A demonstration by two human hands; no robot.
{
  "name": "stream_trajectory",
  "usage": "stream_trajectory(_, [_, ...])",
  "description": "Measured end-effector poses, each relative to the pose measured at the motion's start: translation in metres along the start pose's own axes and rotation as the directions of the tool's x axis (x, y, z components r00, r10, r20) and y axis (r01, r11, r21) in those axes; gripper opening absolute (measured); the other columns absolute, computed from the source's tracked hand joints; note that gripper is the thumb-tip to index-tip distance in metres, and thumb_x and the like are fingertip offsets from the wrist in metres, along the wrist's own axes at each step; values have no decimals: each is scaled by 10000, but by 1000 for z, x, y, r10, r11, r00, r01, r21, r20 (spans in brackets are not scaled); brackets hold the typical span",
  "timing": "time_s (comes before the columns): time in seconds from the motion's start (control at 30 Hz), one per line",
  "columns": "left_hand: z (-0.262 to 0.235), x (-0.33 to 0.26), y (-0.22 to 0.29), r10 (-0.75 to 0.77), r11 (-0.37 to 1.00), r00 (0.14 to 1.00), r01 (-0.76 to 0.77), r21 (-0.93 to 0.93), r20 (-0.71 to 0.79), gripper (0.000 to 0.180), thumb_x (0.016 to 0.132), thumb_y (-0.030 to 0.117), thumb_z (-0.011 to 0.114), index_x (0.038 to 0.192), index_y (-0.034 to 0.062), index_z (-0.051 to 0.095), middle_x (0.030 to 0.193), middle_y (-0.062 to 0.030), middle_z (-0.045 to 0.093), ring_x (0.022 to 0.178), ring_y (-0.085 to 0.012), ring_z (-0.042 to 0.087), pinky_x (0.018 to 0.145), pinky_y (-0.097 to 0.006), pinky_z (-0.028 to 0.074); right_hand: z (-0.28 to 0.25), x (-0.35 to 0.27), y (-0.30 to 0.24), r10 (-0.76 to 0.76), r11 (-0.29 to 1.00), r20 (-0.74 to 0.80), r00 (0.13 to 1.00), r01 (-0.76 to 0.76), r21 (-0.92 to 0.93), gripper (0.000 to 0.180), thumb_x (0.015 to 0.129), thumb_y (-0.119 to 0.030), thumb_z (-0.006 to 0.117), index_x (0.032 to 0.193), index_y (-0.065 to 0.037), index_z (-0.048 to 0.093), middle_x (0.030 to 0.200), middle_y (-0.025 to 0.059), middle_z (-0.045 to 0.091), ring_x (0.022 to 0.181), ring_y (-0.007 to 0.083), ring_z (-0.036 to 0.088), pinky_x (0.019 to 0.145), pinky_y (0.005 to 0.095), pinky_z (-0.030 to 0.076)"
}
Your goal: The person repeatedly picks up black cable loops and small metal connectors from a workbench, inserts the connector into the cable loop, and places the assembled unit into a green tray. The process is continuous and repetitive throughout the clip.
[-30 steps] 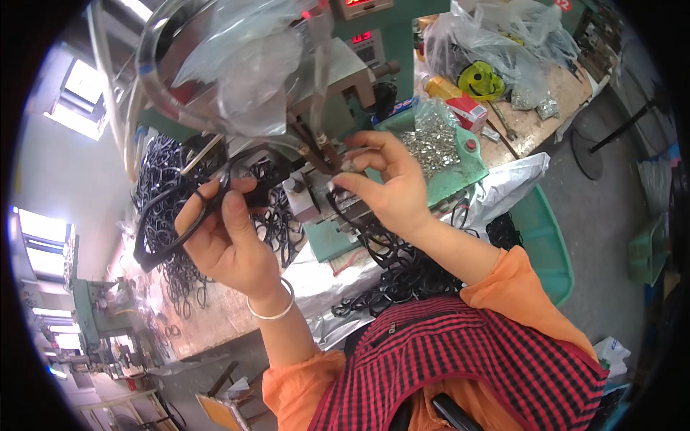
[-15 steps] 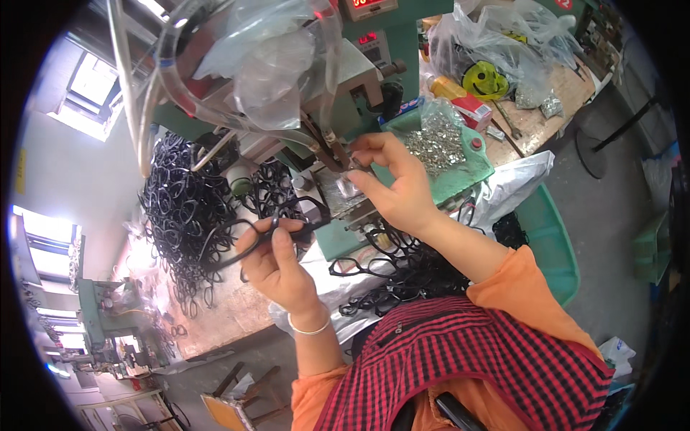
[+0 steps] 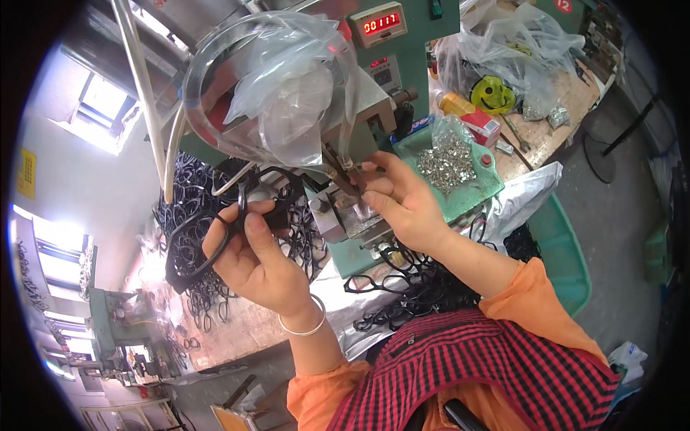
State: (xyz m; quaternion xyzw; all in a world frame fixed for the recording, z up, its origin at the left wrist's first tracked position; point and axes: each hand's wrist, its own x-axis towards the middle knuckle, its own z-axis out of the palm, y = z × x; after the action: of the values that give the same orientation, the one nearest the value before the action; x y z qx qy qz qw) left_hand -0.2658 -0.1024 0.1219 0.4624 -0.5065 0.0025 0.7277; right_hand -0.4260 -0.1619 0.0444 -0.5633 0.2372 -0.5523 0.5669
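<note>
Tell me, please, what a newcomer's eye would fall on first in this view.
Probably the black eyeglass frame held up in the left hand, left of centre, with a big heap of similar black frames behind it. The right hand is at the green machine's working tip, beside a green tray of small shiny metal parts. Above, a clear looped tube and glowing red display stand out.

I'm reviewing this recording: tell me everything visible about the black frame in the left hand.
The frame is an eyeglass front, black and plastic-looking, with two rims joined by a bridge. Whether it has lenses is unclear. The left hand pinches it near the middle, thumb nearest the camera. It slants, left end lower in the picture, raised before a dark pile, left of the machine.
</note>
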Motion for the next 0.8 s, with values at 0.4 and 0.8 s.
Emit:
stream_trajectory(0.4, [-31, -50, 33, -508, 587, 607, 763, -270, 612, 233, 1021, 71, 574, 1228, -25, 529, 926, -138, 669, 766, -201, 676, 686, -312, 535, -6, 3, -42, -17, 877, 16, 1000, 23, -480, 431, 865, -105, 663, 1285, -39, 592, 1217, 236, 682, 1128, 333, 660, 956, 398, 505])
stream_trajectory(0.8, [-3, 1, -4, -104, 986, 991, 114, -124, 83, 213, 1060, 106, 555, 1235, -15, 548, 947, -146, 708, 742, -142, 663, 551, -238, 533, -6, 1, 3, -242, 903, -71, 968, 198, -380, 132, 860, -132, 771, 924, -16, 767, 1085, 146, 757, 1194, 282, 657, 1113, 426, 420])
